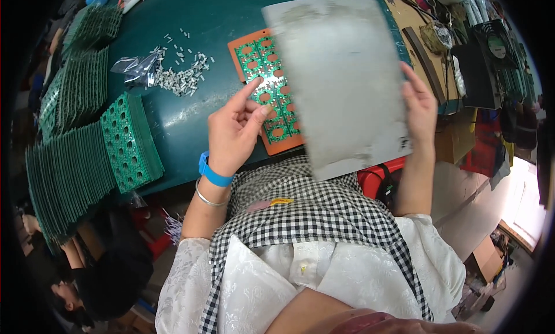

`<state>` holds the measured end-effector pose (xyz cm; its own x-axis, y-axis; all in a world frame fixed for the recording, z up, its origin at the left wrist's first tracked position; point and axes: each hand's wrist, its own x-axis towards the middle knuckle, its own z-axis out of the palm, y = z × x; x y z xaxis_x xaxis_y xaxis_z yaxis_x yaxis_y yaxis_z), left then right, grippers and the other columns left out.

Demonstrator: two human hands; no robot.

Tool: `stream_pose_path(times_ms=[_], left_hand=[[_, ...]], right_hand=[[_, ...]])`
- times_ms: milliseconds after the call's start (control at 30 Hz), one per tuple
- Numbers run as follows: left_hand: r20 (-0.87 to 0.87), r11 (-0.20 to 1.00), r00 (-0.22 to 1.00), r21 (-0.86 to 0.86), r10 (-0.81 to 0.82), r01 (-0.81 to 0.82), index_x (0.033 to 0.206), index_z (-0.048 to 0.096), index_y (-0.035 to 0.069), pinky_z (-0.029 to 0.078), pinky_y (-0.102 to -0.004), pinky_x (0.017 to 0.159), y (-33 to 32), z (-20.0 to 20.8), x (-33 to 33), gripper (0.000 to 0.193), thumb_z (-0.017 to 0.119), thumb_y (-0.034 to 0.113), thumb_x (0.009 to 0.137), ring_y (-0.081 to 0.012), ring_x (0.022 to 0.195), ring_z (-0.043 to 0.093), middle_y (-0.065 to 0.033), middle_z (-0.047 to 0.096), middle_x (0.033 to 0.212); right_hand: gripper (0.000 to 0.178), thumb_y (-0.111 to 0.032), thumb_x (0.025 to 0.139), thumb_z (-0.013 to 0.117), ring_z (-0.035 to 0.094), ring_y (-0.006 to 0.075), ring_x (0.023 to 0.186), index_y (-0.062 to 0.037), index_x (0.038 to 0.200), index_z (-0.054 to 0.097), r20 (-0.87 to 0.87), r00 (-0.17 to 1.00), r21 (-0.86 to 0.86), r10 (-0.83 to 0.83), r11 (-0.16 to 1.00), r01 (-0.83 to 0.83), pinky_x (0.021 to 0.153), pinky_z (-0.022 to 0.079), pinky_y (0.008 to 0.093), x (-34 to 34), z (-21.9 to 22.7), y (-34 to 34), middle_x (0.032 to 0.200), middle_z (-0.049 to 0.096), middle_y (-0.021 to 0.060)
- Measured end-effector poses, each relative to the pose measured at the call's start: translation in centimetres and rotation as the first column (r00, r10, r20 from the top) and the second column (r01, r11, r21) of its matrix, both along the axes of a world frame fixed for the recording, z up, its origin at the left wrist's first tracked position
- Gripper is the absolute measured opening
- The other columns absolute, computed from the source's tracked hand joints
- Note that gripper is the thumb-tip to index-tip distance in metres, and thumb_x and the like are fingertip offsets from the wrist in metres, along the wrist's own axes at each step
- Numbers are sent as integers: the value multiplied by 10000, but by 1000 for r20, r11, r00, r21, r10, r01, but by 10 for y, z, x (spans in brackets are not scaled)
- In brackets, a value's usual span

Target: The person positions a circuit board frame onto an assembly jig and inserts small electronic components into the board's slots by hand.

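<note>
Tilted above the bench, a grey metal sheet [347, 85] with smudged patches is gripped along its right edge by my right hand [420, 105]. Beneath its left part lies an orange-brown fixture [283, 147] carrying a green circuit board panel [248, 63] with oval holes and small parts; the sheet hides the right side of both. My left hand [231, 128] is over the panel's left edge, holding nothing. Its index finger and thumb are stretched apart, and the other fingers curl in. Whether a fingertip touches the panel I cannot tell.
Left of the fixture, a loose pile of small pale parts [179, 79] lies beside a clear plastic bag [134, 69]. Rows of upright green boards [69, 166] line the left edge. Tools and a dark strip [425, 62] sit at the right. Another person [115, 276] is at lower left.
</note>
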<state>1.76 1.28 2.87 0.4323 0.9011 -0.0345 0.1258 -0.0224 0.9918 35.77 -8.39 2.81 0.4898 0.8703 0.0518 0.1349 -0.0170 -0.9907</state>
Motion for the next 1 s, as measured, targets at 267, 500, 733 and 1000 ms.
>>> stream_pose_path(times_ms=[267,500,733,1000], left_hand=[[-360,879,901,475,243,-47,924,706,40,490,-315,616,8,-21,-18,123,746,60,809,-197,690,604,-72,656,764],[-410,810,864,587,293,5,826,687,70,447,-381,724,1,-26,-11,108,767,128,781,-253,791,557,-50,629,772],[-407,859,873,512,269,-25,813,709,51,463,-369,674,8,-32,-5,114,775,134,773,-252,737,572,-62,634,726],[-41,993,992,-13,116,-117,859,715,-17,447,-223,561,29,-7,-2,185,754,164,856,-39,630,558,-16,669,703]], right_hand=[[419,-138,998,555,522,121,1206,12,1386,506,224,970,-79,-99,990,119,1058,358,262,157,-1,-73,1377,551,76],[451,-177,866,680,565,360,1137,-88,1297,580,992,40,-123,116,923,366,982,449,423,80,41,-35,1247,595,169],[194,-100,830,675,575,315,1005,-30,1011,685,791,539,-181,290,952,-246,885,461,409,-85,-8,46,974,645,113],[199,-132,889,648,626,193,695,6,1033,652,270,928,-213,256,956,-201,648,494,314,-90,0,60,813,663,92]])
